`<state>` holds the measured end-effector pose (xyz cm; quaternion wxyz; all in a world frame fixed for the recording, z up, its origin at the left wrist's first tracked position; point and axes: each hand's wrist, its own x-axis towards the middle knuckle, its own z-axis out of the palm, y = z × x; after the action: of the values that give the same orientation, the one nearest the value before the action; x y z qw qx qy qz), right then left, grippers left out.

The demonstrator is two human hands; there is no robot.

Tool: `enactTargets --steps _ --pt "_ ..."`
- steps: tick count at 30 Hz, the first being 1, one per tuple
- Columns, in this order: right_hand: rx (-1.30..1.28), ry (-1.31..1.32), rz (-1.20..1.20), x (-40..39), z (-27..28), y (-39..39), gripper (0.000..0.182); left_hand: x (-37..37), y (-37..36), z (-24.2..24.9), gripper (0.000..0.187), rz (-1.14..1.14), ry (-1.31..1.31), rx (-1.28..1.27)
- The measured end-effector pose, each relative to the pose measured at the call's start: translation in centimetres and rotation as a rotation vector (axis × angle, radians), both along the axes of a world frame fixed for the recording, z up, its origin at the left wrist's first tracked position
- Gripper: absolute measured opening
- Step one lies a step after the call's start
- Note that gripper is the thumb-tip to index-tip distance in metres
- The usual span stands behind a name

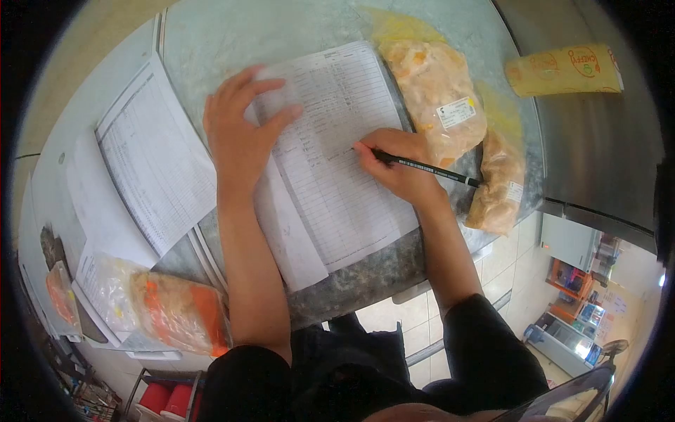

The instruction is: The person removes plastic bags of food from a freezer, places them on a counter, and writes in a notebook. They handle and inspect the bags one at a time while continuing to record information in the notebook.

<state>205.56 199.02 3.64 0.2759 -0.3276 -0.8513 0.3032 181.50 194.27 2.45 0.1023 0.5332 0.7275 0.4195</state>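
A printed log sheet (344, 155) with ruled rows lies on a metal counter (232, 42). My left hand (239, 133) rests flat on its upper left part, fingers spread. My right hand (397, 165) grips a black pen (429, 169) with the tip touching the sheet near its middle. A clear bag of pale orange food (436, 95) with a white label lies just right of the sheet, beside my right hand.
A second food bag (499, 186) lies at the counter's right edge. More printed sheets (158, 165) lie on the left, with another orange-filled bag (176, 309) at the near left. A yellow wrapped pack (566, 70) sits on the steel surface at right.
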Motion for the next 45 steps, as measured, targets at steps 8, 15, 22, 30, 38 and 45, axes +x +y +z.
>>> enactTargets --steps 8,15,22,30,38,45 --pt "-0.031 0.032 -0.013 0.1 -0.1 -0.1 0.017 0.1 0.0 0.0 0.038 0.003 0.004 -0.004" --pt "-0.025 0.025 -0.049 0.0 0.1 -0.1 0.018 0.0 0.1 0.0 0.037 -0.007 -0.001 0.012" --pt "-0.015 0.049 -0.047 0.0 -0.1 -0.1 0.018 -0.1 0.0 0.0 0.037 -0.006 -0.003 0.002" --pt "-0.148 0.086 -0.089 0.2 0.1 -0.1 0.013 0.2 0.0 0.2 0.038 0.012 -0.007 -0.016" --pt "-0.278 0.338 -0.207 -0.1 -0.7 0.3 0.006 -0.1 0.0 0.1 0.038 0.0 0.013 0.018" --pt "-0.261 0.185 -0.152 0.2 -0.3 0.2 0.012 0.0 -0.2 0.1 0.037 0.0 -0.002 0.03"
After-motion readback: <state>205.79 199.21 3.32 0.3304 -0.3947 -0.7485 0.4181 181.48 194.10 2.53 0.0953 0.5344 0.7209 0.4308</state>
